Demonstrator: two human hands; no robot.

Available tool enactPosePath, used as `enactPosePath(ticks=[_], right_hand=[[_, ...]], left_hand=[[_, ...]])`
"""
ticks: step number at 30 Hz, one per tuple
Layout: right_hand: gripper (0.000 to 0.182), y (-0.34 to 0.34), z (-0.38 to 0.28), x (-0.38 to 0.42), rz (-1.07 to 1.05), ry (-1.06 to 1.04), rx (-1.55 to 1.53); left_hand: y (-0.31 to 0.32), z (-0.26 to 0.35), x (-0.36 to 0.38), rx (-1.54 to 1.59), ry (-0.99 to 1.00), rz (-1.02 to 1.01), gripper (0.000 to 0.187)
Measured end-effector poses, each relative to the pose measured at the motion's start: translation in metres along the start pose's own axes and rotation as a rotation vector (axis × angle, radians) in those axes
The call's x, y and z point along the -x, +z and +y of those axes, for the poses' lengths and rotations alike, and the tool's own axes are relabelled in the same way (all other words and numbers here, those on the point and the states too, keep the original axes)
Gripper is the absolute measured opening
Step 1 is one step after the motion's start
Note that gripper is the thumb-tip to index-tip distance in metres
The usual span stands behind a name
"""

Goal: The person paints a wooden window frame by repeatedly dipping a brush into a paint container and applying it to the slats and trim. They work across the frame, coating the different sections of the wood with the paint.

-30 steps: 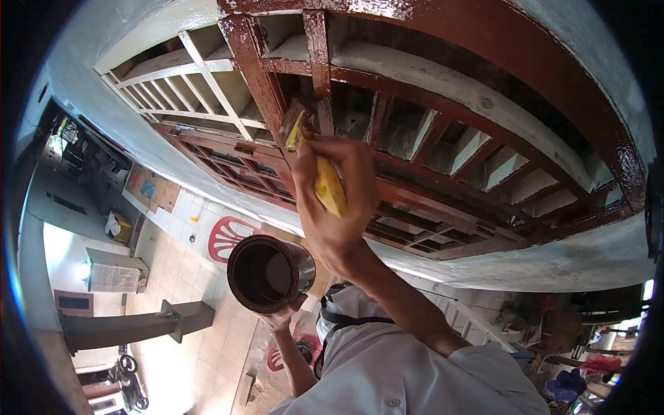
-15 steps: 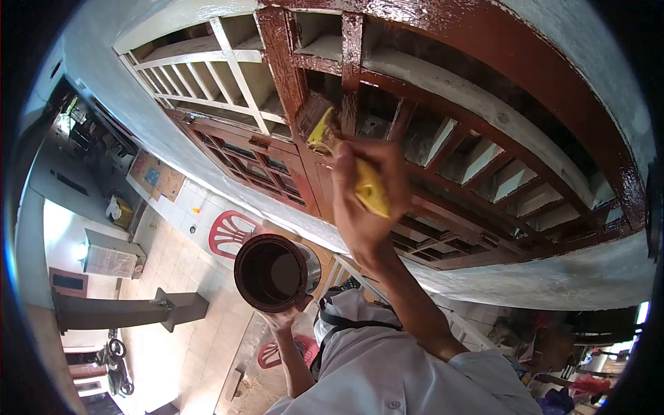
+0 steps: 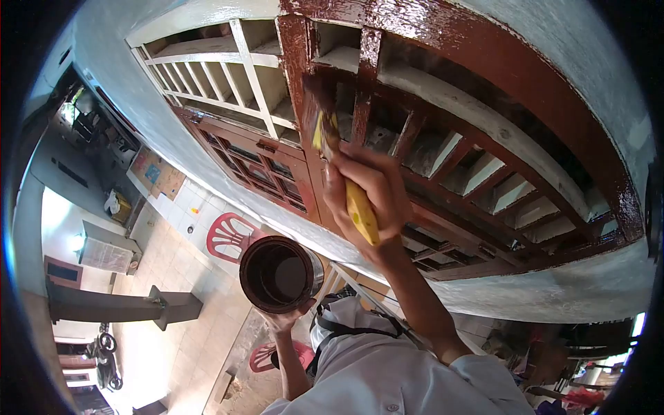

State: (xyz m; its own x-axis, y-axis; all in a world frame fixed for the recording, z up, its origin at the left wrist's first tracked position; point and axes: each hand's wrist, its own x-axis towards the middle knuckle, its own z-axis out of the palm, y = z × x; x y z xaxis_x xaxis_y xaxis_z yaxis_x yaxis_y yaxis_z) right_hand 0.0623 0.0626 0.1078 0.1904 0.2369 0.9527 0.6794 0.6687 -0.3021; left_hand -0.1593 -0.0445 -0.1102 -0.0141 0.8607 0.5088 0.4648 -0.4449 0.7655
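My right hand [image 3: 370,190] grips the yellow handle of a paintbrush [image 3: 360,214]. Its dark, paint-coated bristles meet the upright post of the wooden window frame [image 3: 296,52], where wet brown paint shines. Below and to the left, my left hand [image 3: 285,319] supports a paint can [image 3: 309,273] from underneath, its mouth turned toward me. Brown paint coats the can's rim and inner wall. To the right of the post, the frame's slats are brown; on the left, the vent slats [image 3: 207,79] are cream.
A blue-grey wall [image 3: 512,294] surrounds the frame. Below me stand a metal ladder [image 3: 360,285] and red plastic chairs [image 3: 228,237] on the tiled floor [image 3: 162,256]. A grey pillar [image 3: 104,304] and a motorcycle [image 3: 105,360] appear at the lower left.
The brush has tilted more upright, its bristles still by the post, and my right hand has shifted slightly down. The can sits slightly farther right in view, as the view itself has shifted.
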Motion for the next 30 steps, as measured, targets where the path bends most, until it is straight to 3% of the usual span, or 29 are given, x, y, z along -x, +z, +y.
enactPosePath(ticks=[5, 12, 19, 25, 30], right_hand=[[0.025, 0.017, 0.011, 0.020, -0.027, -0.048, 0.072], [0.016, 0.001, -0.002, 0.033, -0.255, 0.311, 0.045], [0.014, 0.002, -0.031, -0.052, 0.109, -0.072, 0.026], [0.016, 0.010, -0.013, -0.069, 0.000, -0.148, 0.098], [0.016, 0.003, -0.019, -0.065, -0.190, 0.044, 0.099]], left_hand=[[-0.001, 0.000, 0.000, 0.000, 0.004, -0.004, 0.099], [0.000, -0.003, -0.005, 0.011, 0.001, 0.001, 0.099], [0.001, -0.003, -0.011, 0.030, -0.002, -0.009, 0.098], [0.001, -0.002, -0.014, 0.039, -0.003, -0.013, 0.098], [0.000, -0.002, -0.012, 0.038, -0.006, -0.013, 0.098]])
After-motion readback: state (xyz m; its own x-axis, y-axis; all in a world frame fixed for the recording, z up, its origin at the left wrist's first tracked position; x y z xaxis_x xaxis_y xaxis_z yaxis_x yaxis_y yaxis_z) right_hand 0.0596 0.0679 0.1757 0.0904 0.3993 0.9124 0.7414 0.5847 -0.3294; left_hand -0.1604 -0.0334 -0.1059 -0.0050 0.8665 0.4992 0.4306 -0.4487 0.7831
